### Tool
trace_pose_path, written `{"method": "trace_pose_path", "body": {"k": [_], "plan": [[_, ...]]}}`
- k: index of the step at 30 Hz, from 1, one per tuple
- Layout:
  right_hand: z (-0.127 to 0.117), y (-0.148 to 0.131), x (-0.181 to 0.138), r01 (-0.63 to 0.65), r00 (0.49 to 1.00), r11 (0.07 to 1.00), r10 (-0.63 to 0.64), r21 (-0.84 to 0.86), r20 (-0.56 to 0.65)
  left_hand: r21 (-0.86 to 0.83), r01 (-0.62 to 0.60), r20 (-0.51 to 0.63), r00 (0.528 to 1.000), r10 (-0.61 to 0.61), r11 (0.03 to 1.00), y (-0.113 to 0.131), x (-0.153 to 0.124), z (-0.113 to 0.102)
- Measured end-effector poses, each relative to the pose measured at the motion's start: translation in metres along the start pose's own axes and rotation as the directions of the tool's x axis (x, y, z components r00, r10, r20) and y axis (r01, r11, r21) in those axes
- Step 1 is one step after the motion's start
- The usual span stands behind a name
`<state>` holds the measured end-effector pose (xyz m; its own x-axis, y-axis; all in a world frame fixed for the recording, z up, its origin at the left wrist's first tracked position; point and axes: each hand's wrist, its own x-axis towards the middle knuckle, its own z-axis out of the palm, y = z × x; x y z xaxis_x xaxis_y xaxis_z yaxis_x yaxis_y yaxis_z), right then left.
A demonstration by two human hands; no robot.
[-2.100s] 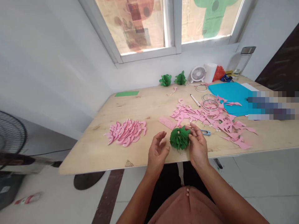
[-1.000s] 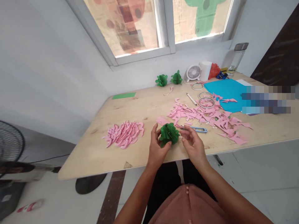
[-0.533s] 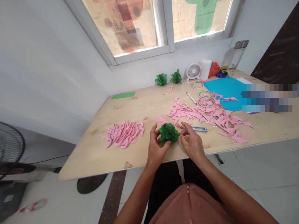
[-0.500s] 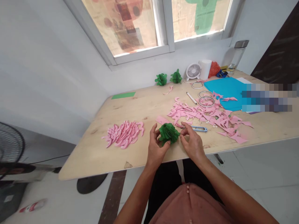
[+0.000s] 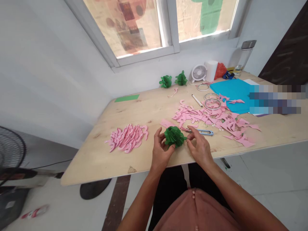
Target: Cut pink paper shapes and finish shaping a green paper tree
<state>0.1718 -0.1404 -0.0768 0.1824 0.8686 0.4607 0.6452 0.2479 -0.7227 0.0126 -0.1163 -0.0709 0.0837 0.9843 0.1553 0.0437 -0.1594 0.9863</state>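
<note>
A green layered paper ball [image 5: 174,136], its folds fanned out, is held just above the near edge of the wooden table [image 5: 101,162]. My left hand [image 5: 161,150] is closed round its left side, thumb in front. With thumb and index finger, my right hand [image 5: 198,144] pinches a small green tip on the ball's right side. Behind my right hand lies a light-blue snips [image 5: 205,132]. To the left is a heap of pink curved paper cutouts [image 5: 128,138].
Pink paper scraps [image 5: 216,117] spread over the right half, with tape rings [image 5: 212,104] and a marker [image 5: 197,100] among them. Two green paper balls [image 5: 166,81], a small white fan [image 5: 199,73] and a glass bottle [image 5: 244,57] stand at the back. Blue sheets [image 5: 231,93] lie right.
My right hand has shifted very slightly to the right, with the pinched green tip drawn out a little. My left hand keeps its hold on the ball.
</note>
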Motion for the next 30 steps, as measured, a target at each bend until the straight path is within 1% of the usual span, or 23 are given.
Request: {"method": "trace_pose_path", "body": {"k": [12, 17, 23, 30], "plan": [[0.0008, 0.0002, -0.0024, 0.037, 0.999, 0.999, -0.037, -0.031, 0.003, 0.018, -0.002, -0.01, 1.0, 0.003, 1.0, -0.0025, 0.0004, -0.0005], [0.001, 0.0021, -0.0028, 0.025, 1.0, 0.999, -0.025, -0.033, 0.006, 0.027, 0.006, -0.019, 1.0, -0.006, 1.0, -0.0009, -0.0004, -0.0001], [0.0008, 0.0014, -0.0017, 0.018, 1.0, 1.0, -0.018, -0.016, 0.012, -0.005, 0.01, -0.003, 1.0, -0.01, 1.0, 0.0022, -0.001, 0.0006], [0.0011, 0.0022, 0.0004, -0.009, 1.0, 1.0, 0.009, 0.001, 0.005, -0.012, -0.001, 0.015, 1.0, 0.001, 1.0, 0.0004, -0.0025, 0.0006]]}}
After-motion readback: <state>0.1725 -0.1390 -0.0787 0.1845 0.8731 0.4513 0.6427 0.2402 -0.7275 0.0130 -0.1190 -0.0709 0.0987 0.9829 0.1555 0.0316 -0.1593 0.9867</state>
